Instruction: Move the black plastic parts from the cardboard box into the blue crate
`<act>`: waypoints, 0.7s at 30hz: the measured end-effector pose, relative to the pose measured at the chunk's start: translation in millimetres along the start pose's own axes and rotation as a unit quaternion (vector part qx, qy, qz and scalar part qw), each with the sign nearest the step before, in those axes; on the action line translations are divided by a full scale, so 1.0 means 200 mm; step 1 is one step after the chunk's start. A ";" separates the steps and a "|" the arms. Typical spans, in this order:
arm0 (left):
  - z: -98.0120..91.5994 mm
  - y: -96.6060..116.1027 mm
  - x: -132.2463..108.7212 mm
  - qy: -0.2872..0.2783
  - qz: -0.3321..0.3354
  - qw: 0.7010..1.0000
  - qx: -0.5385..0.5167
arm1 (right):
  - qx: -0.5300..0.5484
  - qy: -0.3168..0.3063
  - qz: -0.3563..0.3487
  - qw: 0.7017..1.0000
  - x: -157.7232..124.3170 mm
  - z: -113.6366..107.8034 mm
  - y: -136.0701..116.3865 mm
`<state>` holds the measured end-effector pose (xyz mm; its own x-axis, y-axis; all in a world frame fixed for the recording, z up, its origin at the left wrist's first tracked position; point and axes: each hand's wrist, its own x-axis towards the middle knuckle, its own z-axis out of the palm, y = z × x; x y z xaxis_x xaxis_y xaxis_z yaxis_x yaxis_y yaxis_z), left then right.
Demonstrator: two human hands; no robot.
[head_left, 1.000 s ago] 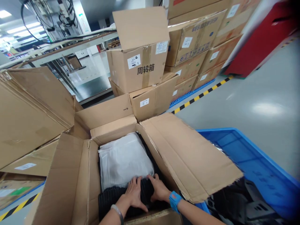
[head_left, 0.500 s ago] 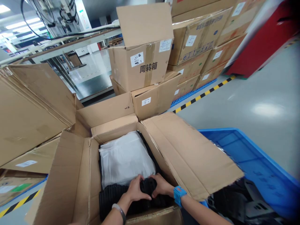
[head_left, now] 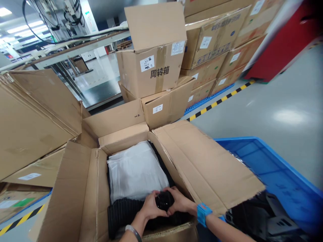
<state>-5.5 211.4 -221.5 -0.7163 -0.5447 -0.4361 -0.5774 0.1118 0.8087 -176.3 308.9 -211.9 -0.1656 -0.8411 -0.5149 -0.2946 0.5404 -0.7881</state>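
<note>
My left hand (head_left: 150, 205), with a bangle on its wrist, curls around one side of a glossy black part (head_left: 164, 200). Around the other side wraps my right hand (head_left: 179, 201), which has a blue band on the wrist. The part's exact kind does not show. Both hands are inside an open cardboard box (head_left: 102, 181), near its front edge. To their left lies a row of closely packed black ribbed pieces (head_left: 121, 213). White sheeting (head_left: 136, 169) covers the contents behind my hands, and what lies beneath it is hidden.
Flaps stand out around the box, the right flap (head_left: 202, 161) slanting over a blue bin (head_left: 254, 151) with black plastic parts (head_left: 267, 218). More cartons (head_left: 156, 70) are stacked behind. At left, a large carton (head_left: 32, 121) rises close by. Yellow-black tape (head_left: 219, 101) marks the floor.
My two hands have moved slightly to the right with the black part. It has turned between them, so a rounder, shinier side faces up.
</note>
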 end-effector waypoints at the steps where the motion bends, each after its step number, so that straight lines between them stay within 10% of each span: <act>1: 0.00 0.01 0.00 -0.003 -0.003 1.000 0.007 | -0.004 -0.005 0.001 1.000 0.00 -0.01 -0.01; 11: 0.07 0.04 0.01 -0.013 0.037 0.999 0.006 | -0.039 0.022 0.042 0.998 -0.05 -0.06 -0.04; 21: 0.02 0.06 0.05 0.016 -0.032 0.987 -0.155 | 0.156 -0.010 0.051 0.986 -0.02 -0.02 -0.12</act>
<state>-20.5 210.6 -217.0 -0.6671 -0.5684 -0.4815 -0.4698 -0.1806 0.8641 -172.0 298.7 -189.9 -0.1599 -0.7837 -0.6002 0.0264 0.6044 -0.7963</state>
